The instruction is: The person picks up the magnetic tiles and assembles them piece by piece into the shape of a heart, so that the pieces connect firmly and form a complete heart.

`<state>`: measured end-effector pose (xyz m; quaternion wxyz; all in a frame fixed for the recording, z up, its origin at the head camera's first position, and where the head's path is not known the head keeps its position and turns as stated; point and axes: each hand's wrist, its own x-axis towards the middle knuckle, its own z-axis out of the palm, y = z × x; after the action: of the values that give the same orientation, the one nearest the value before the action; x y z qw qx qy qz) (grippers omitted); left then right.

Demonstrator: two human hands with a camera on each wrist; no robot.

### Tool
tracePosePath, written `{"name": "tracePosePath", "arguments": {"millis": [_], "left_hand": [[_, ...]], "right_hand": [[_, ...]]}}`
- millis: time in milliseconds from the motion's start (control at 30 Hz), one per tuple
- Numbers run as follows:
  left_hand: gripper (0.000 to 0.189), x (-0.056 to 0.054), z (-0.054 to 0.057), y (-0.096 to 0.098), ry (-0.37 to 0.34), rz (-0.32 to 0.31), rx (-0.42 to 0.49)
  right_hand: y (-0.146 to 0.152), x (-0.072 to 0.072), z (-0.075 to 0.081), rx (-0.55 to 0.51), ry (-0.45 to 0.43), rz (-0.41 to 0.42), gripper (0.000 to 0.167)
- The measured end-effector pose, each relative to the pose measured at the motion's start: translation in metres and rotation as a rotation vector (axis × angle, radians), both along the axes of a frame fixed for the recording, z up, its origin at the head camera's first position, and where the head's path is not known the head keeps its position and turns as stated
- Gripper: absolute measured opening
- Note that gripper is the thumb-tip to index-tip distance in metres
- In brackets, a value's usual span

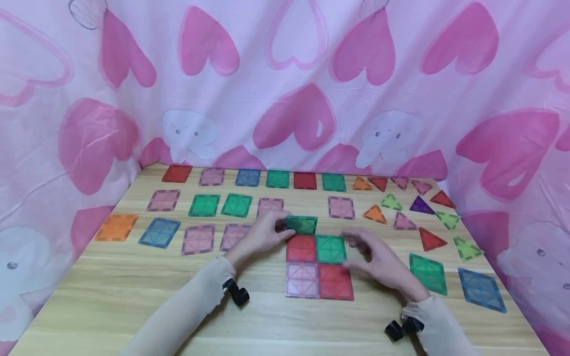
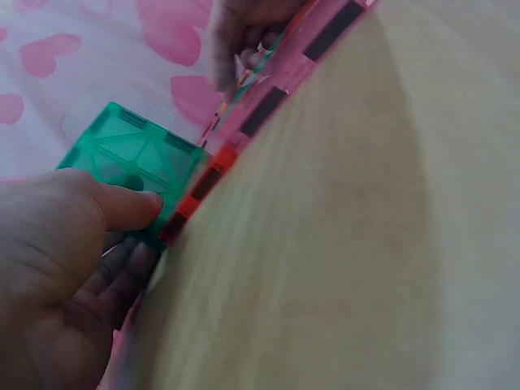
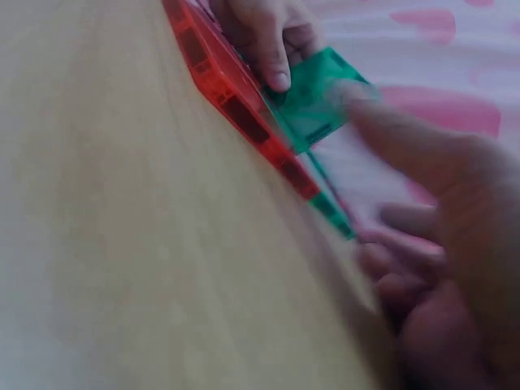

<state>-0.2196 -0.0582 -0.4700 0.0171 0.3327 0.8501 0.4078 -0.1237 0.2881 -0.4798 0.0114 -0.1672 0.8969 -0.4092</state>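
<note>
My left hand (image 1: 263,233) pinches a translucent green magnetic tile (image 1: 303,225) between thumb and fingers. That tile stands on edge along the far side of a flat red tile (image 1: 300,248); the left wrist view shows its square face (image 2: 134,150) and the thumb across it. Four-square on the table, the red tile lies with a green tile (image 1: 331,249), a pale pink tile (image 1: 301,280) and another red tile (image 1: 336,282). Beside the green one, my right hand (image 1: 378,257) holds nothing, thumb and fingers spread apart, fingertips close to its right edge.
Rows of square tiles, such as an orange one (image 1: 117,227) and a blue one (image 1: 159,232), lie left and behind. Several triangles (image 1: 375,214) are spread at the back right. A green tile (image 1: 428,274) and a blue tile (image 1: 482,290) lie right of my right hand. A heart-patterned curtain (image 1: 294,116) hangs behind.
</note>
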Motion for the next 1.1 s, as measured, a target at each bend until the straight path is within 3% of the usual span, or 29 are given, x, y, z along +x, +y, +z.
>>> {"name": "tracePosePath", "arguments": {"millis": [133, 233, 400, 633, 800, 900, 1000, 1100], "left_hand": [[0.019, 0.003, -0.008, -0.004, -0.003, 0.01, 0.014], [0.019, 0.006, -0.014, -0.004, -0.025, 0.005, 0.027], [0.018, 0.01, -0.018, -0.004, -0.09, -0.003, 0.037], [0.02, 0.01, -0.013, -0.005, -0.111, 0.011, 0.027], [0.022, 0.01, -0.012, -0.007, -0.109, 0.022, 0.028], [0.023, 0.008, -0.014, -0.006, -0.113, 0.009, 0.021], [0.022, 0.006, -0.014, -0.004, -0.105, 0.001, 0.02], [0.022, 0.004, -0.012, -0.003, -0.09, 0.006, 0.026]], "right_hand": [[0.002, -0.021, -0.011, -0.109, 0.093, -0.152, 0.045], [0.001, -0.036, -0.018, -0.027, 0.209, -0.212, 0.039], [-0.001, -0.044, -0.022, 0.119, 0.319, -0.176, 0.032], [-0.008, -0.046, -0.017, 0.077, 0.332, -0.204, 0.022], [-0.015, -0.058, -0.016, 0.16, 0.295, -0.209, 0.04], [-0.016, -0.062, -0.015, 0.2, 0.24, -0.19, 0.038], [-0.014, -0.063, -0.012, 0.183, 0.219, -0.198, 0.036], [-0.011, -0.063, -0.01, 0.1, 0.222, -0.217, 0.048]]}}
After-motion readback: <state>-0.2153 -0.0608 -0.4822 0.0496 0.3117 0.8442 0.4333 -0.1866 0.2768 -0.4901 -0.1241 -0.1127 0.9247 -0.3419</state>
